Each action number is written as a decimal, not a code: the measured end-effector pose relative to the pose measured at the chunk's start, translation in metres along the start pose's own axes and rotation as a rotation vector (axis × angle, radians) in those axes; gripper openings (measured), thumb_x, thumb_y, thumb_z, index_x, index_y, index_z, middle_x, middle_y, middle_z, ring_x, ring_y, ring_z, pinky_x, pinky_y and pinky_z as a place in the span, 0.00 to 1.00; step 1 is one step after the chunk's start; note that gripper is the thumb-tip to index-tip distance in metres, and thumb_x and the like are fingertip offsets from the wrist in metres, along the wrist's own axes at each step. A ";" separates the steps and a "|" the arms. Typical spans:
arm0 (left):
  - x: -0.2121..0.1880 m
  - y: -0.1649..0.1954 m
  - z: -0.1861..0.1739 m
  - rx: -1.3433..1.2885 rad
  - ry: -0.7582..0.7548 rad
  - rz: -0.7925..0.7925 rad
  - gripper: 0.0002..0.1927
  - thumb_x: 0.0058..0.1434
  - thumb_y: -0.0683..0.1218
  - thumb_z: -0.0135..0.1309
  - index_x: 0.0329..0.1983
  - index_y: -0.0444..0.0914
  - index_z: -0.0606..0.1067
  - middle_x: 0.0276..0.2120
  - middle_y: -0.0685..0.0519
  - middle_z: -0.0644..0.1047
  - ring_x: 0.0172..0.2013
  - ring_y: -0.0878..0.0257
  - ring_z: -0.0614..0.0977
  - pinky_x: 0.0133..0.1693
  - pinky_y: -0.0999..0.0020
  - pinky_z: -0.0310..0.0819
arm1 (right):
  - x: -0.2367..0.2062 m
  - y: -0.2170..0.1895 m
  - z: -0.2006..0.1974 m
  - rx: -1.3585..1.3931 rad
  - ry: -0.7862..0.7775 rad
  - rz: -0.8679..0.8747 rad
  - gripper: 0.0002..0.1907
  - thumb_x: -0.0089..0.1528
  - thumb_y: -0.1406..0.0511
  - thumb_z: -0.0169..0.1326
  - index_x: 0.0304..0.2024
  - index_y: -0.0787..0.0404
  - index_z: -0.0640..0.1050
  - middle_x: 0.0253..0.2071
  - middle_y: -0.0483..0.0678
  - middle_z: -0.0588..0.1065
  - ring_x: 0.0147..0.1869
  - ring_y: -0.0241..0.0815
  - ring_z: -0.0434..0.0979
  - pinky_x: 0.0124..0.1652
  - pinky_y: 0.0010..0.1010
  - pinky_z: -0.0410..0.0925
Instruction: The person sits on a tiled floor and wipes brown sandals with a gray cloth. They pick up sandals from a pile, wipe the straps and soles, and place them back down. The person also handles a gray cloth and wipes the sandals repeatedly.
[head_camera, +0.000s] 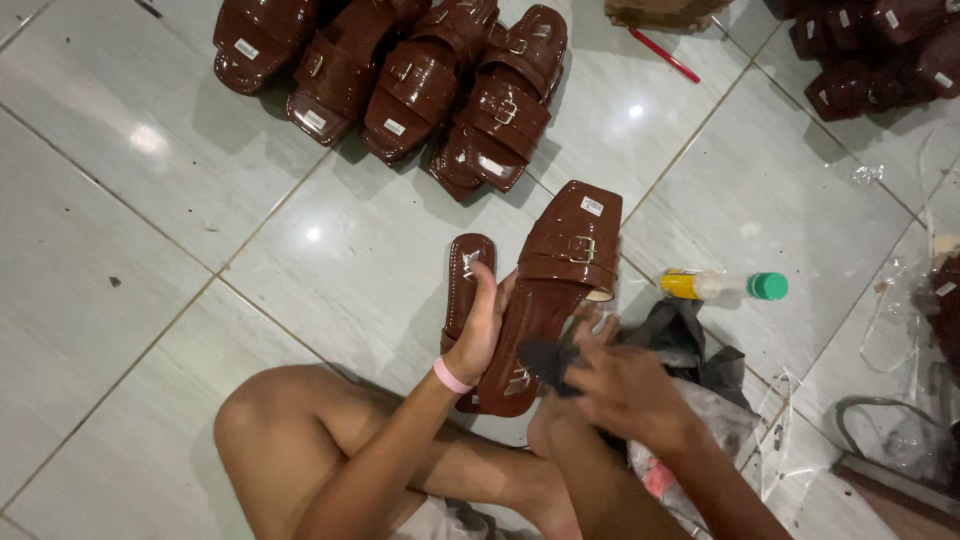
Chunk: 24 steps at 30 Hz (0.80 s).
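My left hand (482, 325), with a pink band on its wrist, grips a glossy brown sandal (557, 270) by its left edge and holds it tilted above my knees. A second brown sandal (467, 280) lies flat on the floor just left of that hand. My right hand (622, 388) is closed on a dark cloth (545, 362) pressed against the heel end of the held sandal. The sandal has a strap with a metal buckle and a small white sticker near its toe.
A row of several matching brown sandals (400, 70) lies at the top. More sandals (880, 55) are piled at the top right. A small bottle with a green cap (722, 286) lies right of the held sandal. Dark cloth and plastic wrapping (720, 400) sit at the right.
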<state>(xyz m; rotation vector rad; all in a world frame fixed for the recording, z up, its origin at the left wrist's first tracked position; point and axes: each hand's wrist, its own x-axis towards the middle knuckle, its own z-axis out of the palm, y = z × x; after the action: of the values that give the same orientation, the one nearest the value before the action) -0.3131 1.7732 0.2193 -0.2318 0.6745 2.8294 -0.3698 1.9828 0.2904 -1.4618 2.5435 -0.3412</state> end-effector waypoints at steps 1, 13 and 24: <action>-0.001 -0.001 -0.001 0.025 -0.009 0.006 0.52 0.65 0.77 0.20 0.77 0.36 0.57 0.67 0.46 0.71 0.64 0.58 0.76 0.66 0.60 0.70 | 0.000 -0.002 0.000 -0.006 -0.022 -0.054 0.15 0.49 0.61 0.60 0.40 0.49 0.83 0.45 0.60 0.80 0.30 0.54 0.80 0.26 0.41 0.72; -0.006 0.021 0.027 0.196 0.079 -0.037 0.50 0.63 0.75 0.16 0.79 0.43 0.54 0.62 0.54 0.73 0.44 0.70 0.75 0.46 0.74 0.71 | -0.004 -0.016 0.009 0.119 -0.124 -0.177 0.14 0.44 0.62 0.64 0.31 0.53 0.77 0.35 0.51 0.74 0.40 0.50 0.81 0.31 0.41 0.72; -0.013 0.011 -0.001 0.309 0.034 -0.002 0.44 0.75 0.72 0.25 0.64 0.31 0.71 0.44 0.45 0.78 0.37 0.62 0.80 0.39 0.68 0.77 | -0.017 -0.021 0.024 -0.035 -0.159 -0.398 0.08 0.52 0.59 0.57 0.32 0.51 0.74 0.38 0.48 0.73 0.41 0.47 0.79 0.38 0.37 0.72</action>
<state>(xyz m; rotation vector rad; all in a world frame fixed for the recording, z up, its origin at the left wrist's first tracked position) -0.3035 1.7607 0.2253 -0.2257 1.1022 2.6751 -0.3375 1.9845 0.2745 -1.9245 2.1378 -0.2243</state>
